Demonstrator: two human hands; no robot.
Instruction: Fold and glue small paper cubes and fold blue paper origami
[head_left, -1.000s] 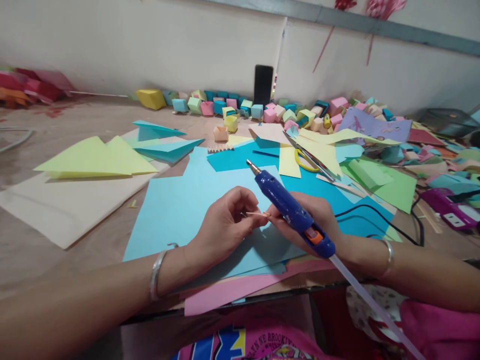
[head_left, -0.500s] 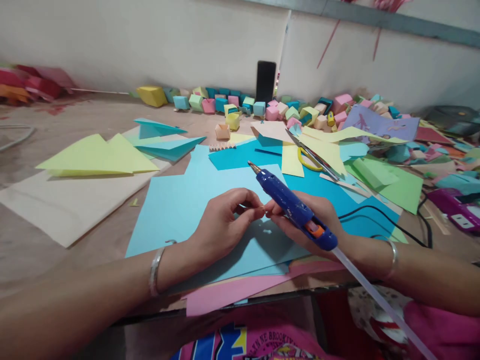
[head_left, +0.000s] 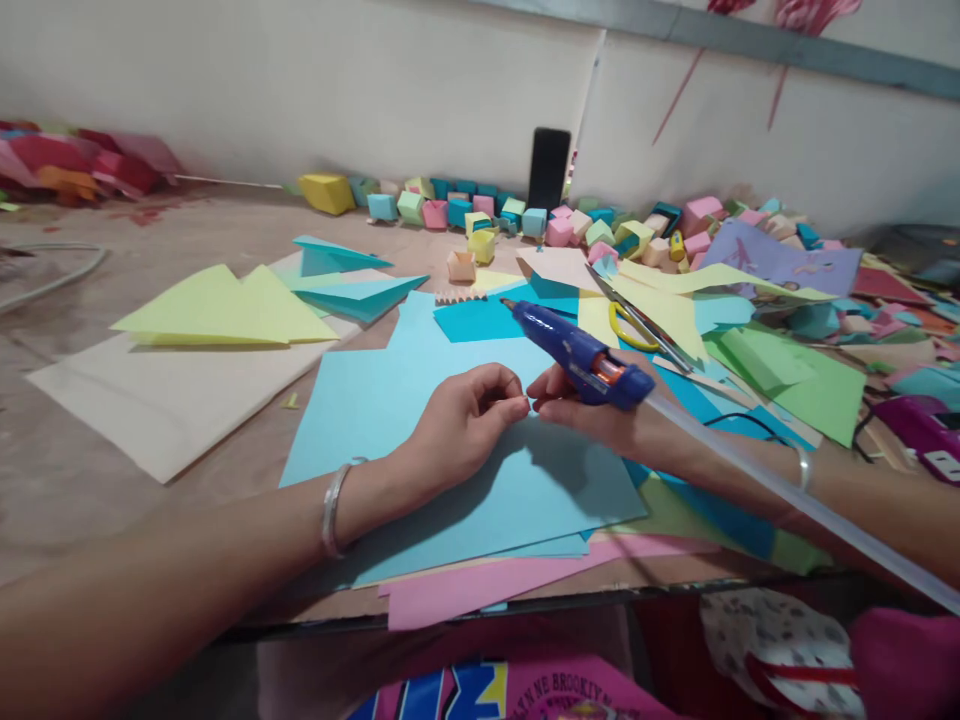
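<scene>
Over the light blue paper sheet point(head_left: 375, 400), my left hand point(head_left: 457, 420) is closed in a pinch, thumb against forefinger. Whatever lies between those fingertips is too small to make out. My right hand point(head_left: 600, 420) carries a blue hot glue gun point(head_left: 559, 335), whose handle is hidden by the hand. Its nozzle points up and left, and a long whitish glue stick point(head_left: 780, 490) trails from its rear over my forearm. The thumb and forefinger of my right hand come close to my left fingertips, with a slight gap between the hands.
Small paper boxes point(head_left: 411, 207) line the wall beside an upright phone point(head_left: 550, 168). Yellow-handled scissors point(head_left: 637, 325) lie among paper scraps on the right. Folded yellow paper point(head_left: 217, 310) and a cream sheet point(head_left: 165, 410) lie left. A purple power strip point(head_left: 911, 430) sits far right.
The glue gun has tipped lower and flatter, its glue stick swinging up to the right. My fingertips have drawn slightly apart. The whole view has shifted a little.
</scene>
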